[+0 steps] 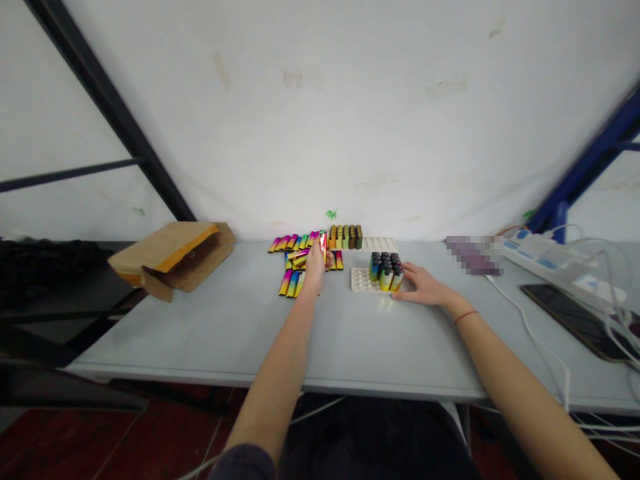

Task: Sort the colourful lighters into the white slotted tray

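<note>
My left hand [316, 263] is closed around a shiny pink-and-gold flat tube [323, 245], above a loose spread of similar tubes. Some of these rainbow-coloured metallic tubes [287, 283] lie in rows on the table, and others overlap beneath my hand. To the right, my right hand [420, 285] grips the right end of a white tray [361, 280] with holes, its thumb along the near edge. Several upright black-topped lighters [385, 267] stand in the right part of that tray, beside my fingers. The fingertips behind the lighters are partly hidden.
Behind, a second white tray [380, 244] adjoins a block of upright yellow, green and brown pieces [346, 237]. An opened cardboard box [175, 257] lies at left. At right are a dark phone [575, 320], a power strip [565, 267] and white cables [530, 327].
</note>
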The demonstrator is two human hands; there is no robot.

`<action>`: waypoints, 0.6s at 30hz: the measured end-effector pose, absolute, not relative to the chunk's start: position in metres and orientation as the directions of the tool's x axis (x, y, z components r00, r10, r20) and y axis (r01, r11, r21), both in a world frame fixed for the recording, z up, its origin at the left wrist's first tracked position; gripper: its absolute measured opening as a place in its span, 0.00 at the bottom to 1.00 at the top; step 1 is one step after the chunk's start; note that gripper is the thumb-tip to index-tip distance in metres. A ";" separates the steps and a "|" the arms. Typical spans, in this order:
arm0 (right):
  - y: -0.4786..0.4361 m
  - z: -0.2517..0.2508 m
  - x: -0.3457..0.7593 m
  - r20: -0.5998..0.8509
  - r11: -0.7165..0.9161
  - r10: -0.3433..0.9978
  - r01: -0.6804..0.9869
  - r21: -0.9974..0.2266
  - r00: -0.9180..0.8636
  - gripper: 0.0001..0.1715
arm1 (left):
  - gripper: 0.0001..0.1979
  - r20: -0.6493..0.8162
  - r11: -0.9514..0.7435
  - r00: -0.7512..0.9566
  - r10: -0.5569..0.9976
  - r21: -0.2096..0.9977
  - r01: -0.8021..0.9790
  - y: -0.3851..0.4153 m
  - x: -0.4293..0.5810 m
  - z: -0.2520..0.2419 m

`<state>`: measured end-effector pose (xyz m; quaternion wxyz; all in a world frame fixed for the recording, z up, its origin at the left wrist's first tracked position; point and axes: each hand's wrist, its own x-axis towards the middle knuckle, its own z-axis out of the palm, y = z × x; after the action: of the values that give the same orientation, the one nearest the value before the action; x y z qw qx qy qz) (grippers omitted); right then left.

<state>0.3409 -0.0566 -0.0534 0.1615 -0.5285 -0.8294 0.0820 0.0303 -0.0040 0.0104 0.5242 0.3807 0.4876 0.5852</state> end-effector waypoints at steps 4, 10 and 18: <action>-0.057 -0.055 0.341 0.178 0.406 0.913 0.861 -0.306 -0.368 0.54 | 0.17 0.053 -0.060 -0.030 0.998 0.948 -0.313 -0.012 0.037 0.007; -0.057 -0.053 0.340 0.148 0.392 0.920 0.868 -0.305 -0.364 0.55 | 0.16 0.046 -0.001 0.114 0.992 0.930 -0.366 -0.023 0.045 0.011; -0.056 -0.053 0.341 0.171 0.410 0.911 0.862 -0.298 -0.375 0.53 | 0.30 -0.173 0.218 0.167 0.971 0.924 -0.313 -0.039 0.058 0.017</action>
<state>0.3408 -0.0564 -0.0530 0.1554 -0.5371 -0.8253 0.0795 0.0583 -0.0387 0.0171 0.6569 0.3899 0.4214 0.4887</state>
